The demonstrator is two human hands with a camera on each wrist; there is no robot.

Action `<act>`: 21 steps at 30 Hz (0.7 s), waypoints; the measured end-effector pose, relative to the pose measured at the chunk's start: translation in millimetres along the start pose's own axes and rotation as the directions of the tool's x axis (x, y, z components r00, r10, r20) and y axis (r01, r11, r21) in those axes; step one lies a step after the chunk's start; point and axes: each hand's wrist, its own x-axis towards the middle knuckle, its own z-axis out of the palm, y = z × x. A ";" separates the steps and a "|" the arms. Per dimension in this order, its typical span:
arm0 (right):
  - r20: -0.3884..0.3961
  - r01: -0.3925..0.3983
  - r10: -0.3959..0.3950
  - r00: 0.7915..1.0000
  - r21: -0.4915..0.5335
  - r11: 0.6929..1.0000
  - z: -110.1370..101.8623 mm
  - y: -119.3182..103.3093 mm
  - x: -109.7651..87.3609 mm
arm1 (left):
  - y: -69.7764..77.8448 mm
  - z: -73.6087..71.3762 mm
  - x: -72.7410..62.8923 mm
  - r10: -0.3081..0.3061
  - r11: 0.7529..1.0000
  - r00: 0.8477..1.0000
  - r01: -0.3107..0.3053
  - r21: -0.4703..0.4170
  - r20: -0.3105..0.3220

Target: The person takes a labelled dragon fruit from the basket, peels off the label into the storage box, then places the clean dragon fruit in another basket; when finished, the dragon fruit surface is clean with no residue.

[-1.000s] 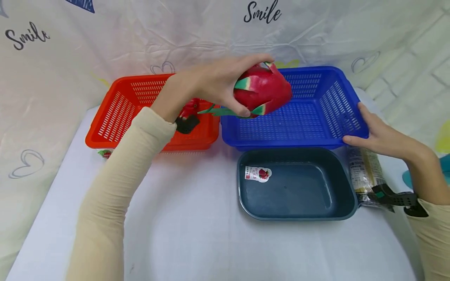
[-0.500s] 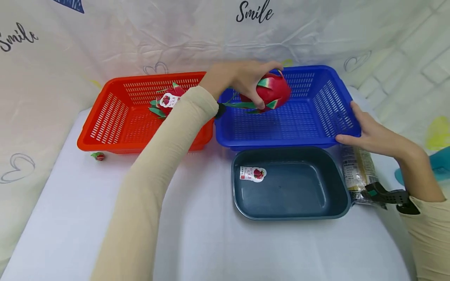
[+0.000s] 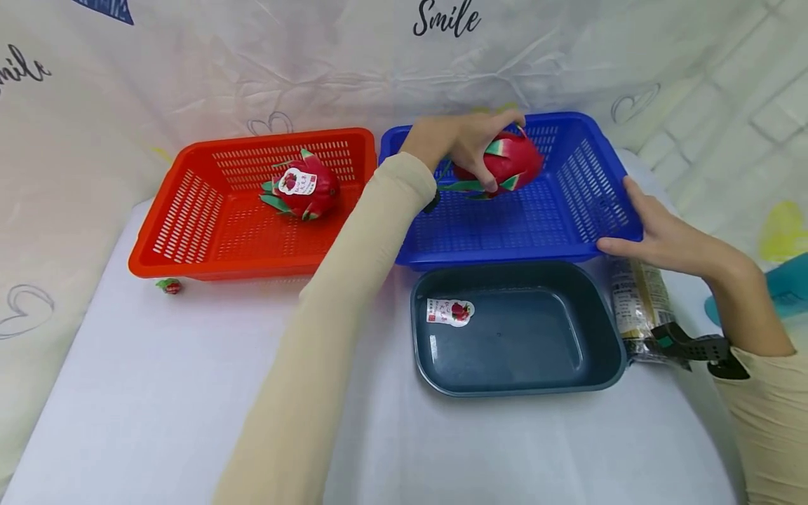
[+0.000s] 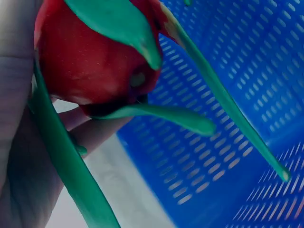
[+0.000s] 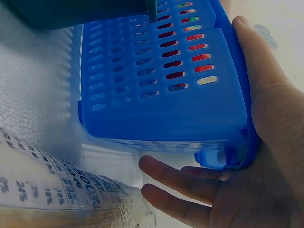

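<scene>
My left hand (image 3: 470, 147) grips a red dragon fruit (image 3: 510, 165) with green leaf tips over the blue basket (image 3: 505, 242). In the left wrist view, the dragon fruit (image 4: 95, 61) lies against the fingers, its long green tips hanging over the basket's perforated wall (image 4: 228, 95). My right hand (image 3: 672, 238) rests at the basket's right front corner. The right wrist view has its thumb (image 5: 256, 57) along the rim and several straight fingers (image 5: 183, 180) outside and apart from the wall. A second dragon fruit (image 3: 309, 186), with a white label, lies in the red basket (image 3: 252, 268).
In front of the blue basket stands a dark grey-blue basin (image 3: 511, 389) with a dragon fruit sticker (image 3: 450, 312) inside. A printed plastic packet (image 3: 640, 301) lies to its right. Near the red basket's left corner sits a small red and green item (image 3: 169, 285). A teal object (image 3: 789, 287) is far right.
My left hand has carried the dragon fruit rightward and lower over the blue basket, uncovering the labelled fruit in the red basket. The right hand stays at its corner; the head view has shifted slightly.
</scene>
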 end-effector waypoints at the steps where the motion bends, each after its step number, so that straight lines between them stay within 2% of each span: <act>1: -0.001 0.002 -0.002 1.000 0.001 1.000 0.7 -0.4 0.1 | -1.5 1.9 0.7 -0.016 1.000 1.000 0.016 -0.006 0.014; 6: 0.005 -0.001 0.001 1.000 -0.011 1.000 1.9 -3.0 2.5 | -12.4 11.5 -0.8 -0.091 0.995 0.994 0.094 -0.044 0.062; 12: -0.005 -0.010 0.010 1.000 -0.025 1.000 1.4 -3.3 2.2 | -21.0 21.8 1.2 -0.101 0.990 0.994 0.105 -0.090 0.051; 21: -0.006 -0.009 0.009 1.000 -0.012 1.000 3.6 -1.5 2.2 | -8.2 28.9 8.3 -0.193 0.981 0.973 0.193 0.006 0.129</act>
